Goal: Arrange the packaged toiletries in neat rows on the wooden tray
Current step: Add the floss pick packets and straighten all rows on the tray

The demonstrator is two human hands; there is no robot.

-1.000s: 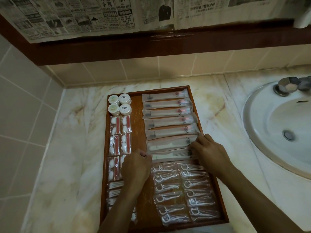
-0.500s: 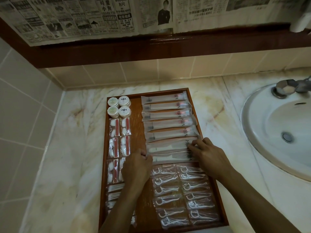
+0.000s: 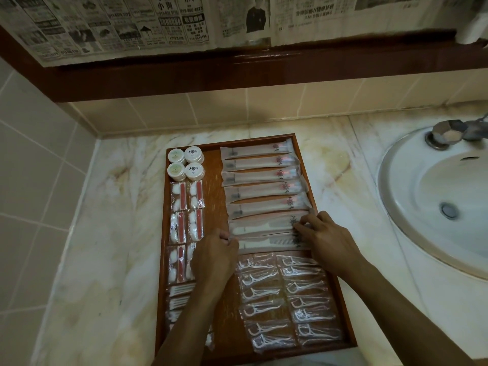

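Note:
A wooden tray [image 3: 307,165] lies on the marble counter, filled with packaged toiletries. Long toothbrush packets [image 3: 260,191] lie stacked in a row at the top right. Below them are two comb packets [image 3: 266,235]. My left hand [image 3: 215,256] pinches the left ends of the comb packets and my right hand [image 3: 326,237] pinches their right ends. Floss pick packets [image 3: 285,299] fill the bottom right in two columns. Round soap boxes [image 3: 186,165] sit at the top left, with cotton and swab packets [image 3: 184,215] in rows below, partly hidden by my left arm.
A white sink [image 3: 433,204] with a metal tap [image 3: 449,133] sits to the right of the tray. Tiled walls stand at the back and left. A dark wooden ledge [image 3: 237,72] with newspaper above it runs overhead. Marble counter [image 3: 111,233] lies left of the tray.
Both hands stay on the ends of the comb packets with only slight finger shifts. The camera view has tilted a little, so the tray sits lower in the frame.

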